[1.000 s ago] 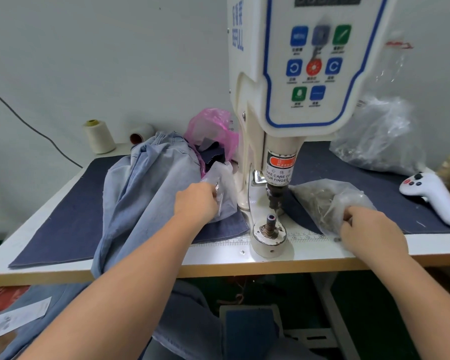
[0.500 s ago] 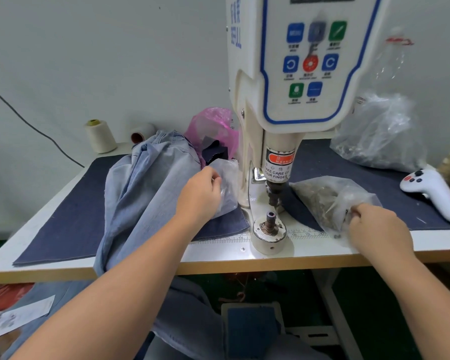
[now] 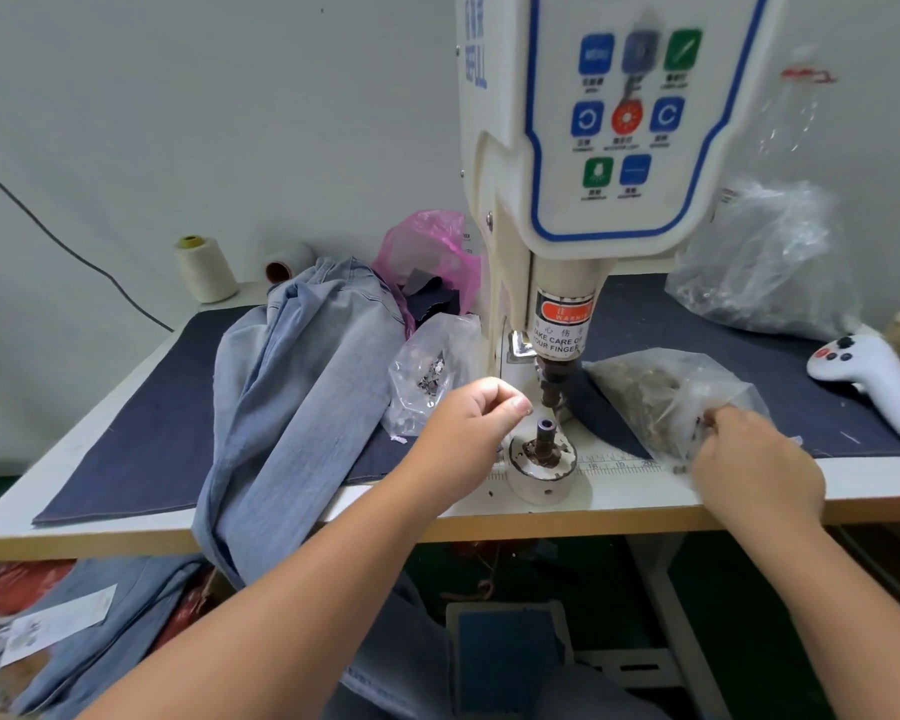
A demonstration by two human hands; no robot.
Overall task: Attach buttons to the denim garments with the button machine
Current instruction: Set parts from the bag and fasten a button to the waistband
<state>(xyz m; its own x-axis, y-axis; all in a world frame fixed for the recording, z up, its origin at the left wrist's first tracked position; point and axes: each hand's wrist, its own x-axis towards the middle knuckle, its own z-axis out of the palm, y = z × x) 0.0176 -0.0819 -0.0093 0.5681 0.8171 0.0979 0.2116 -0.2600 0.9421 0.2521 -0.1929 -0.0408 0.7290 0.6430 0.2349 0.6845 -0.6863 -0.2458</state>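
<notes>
Hands at the white button machine [image 3: 583, 210]

The left hand [image 3: 468, 439] hovered just beside the dark lower die post [image 3: 546, 433], fingertips pinched; what they held was too small to tell. The right hand [image 3: 754, 459] gripped the clear plastic bag of metal buttons [image 3: 661, 392]. The light blue denim garment [image 3: 302, 387] lay draped left.

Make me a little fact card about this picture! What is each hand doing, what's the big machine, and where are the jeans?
machine: white button machine, lower post bare
left hand: left hand, fingers pinched together beside the post; too small to tell what it holds
right hand: right hand at the mouth of a clear bag of metal parts
jeans: light denim garment draped over the table edge
other bag: small clear bag left of the machine
</notes>
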